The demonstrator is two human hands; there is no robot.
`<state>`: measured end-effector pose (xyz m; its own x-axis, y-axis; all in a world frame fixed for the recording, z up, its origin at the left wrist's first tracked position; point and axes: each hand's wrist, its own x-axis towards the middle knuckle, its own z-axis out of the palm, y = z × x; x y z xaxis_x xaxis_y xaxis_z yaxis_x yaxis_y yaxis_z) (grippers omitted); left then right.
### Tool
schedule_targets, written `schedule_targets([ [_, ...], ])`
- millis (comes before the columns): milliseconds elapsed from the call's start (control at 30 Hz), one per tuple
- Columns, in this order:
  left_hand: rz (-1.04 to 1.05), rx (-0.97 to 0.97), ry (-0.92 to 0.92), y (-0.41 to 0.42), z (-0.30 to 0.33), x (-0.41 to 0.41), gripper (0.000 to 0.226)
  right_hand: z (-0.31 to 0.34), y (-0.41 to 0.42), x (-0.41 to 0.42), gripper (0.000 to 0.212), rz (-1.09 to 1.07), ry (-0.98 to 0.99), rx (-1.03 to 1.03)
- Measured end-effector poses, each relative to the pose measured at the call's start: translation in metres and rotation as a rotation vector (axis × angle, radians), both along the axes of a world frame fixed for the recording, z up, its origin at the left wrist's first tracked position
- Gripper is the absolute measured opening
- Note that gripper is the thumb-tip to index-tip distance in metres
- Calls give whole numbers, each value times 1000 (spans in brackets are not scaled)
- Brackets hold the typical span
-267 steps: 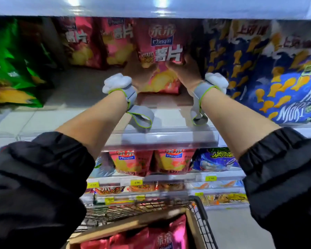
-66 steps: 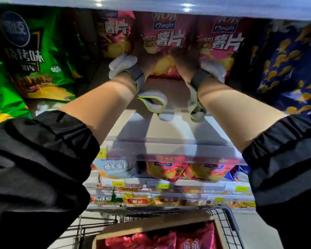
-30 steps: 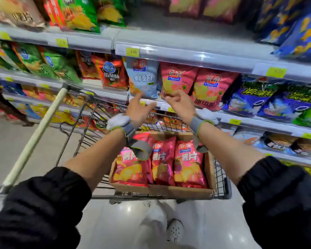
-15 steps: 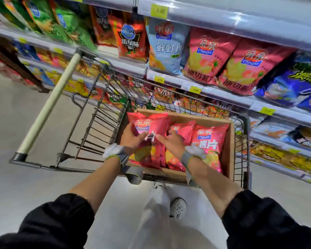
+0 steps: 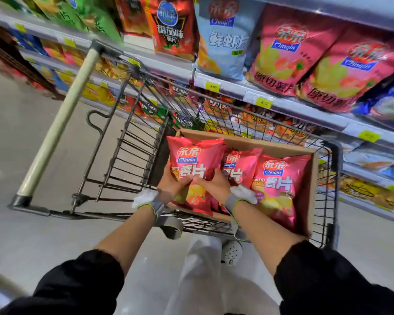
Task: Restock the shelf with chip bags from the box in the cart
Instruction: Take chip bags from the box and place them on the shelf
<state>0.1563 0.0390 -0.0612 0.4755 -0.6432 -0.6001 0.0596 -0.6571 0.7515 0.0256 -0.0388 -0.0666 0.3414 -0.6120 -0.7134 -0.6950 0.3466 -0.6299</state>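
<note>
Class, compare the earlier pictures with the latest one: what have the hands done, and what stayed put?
Both hands came down from the upper shelf to the cart. The left hand and right hand now grip a red chip bag, lifting it from the box. The other bags stay inside.

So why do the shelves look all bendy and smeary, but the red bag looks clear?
Head view: the wide-angle lens bows the shelf edge and the cart handle; motion blur smears the green bags at upper left; the red chip bag in both hands, left hand, right hand, stays fairly sharp, with shiny glare along its top.
</note>
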Motion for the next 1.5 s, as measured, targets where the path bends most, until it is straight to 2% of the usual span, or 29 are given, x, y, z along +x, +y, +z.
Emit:
schedule_targets([
  [100, -9, 42, -53, 0, 0, 2, 89, -6, -1, 1, 77, 1, -10, 7],
  [200, 0, 33, -95, -2, 1, 1, 89, -7, -4, 2, 69, 14, 0, 6],
  [333, 29, 32, -98, -3, 5, 3, 62, 4, -10, 3, 61, -4, -42, -35],
  [433, 35, -12, -153, -7, 22, 0, 61, 15, -15, 3, 59, -39, -67, -91],
  [533, 70, -63, -164, -17, 44, -3, 58, 35, -26, 2, 35, -62, -134, -159],
  [600, 64, -102, -185, -26, 60, -5, 60, 54, -34, -1, 28, -86, -186, -203],
  [767, 44, -208, -248, -55, 109, -15, 67, 96, -65, -9, 41, -110, -252, -303],
  [900, 46, -339, -278, -90, 144, -23, 64, 140, -95, -18, 34, -153, -294, -409],
  [967, 18, -395, -298, -111, 171, -33, 65, 169, -114, -27, 51, -202, -353, -476],
  [1033, 2, -429, -323, -134, 195, -36, 79, 194, -133, -33, 63, -207, -382, -563],
  [1100, -11, -506, -350, -158, 218, -41, 89, 227, -146, -42, 49, -232, -360, -626],
  [1167, -31, -551, -365, -178, 244, -48, 87, 260, -158, -49, 37, -274, -377, -668],
  [1333, -39, -656, -345, -229, 287, -52, 73, 302, -201, -48, 37, -348, -400, -745],
  [1500, 7, -646, -371, -275, 299, -32, 79, 312, -243, -27, 37, -408, -407, -771],
])
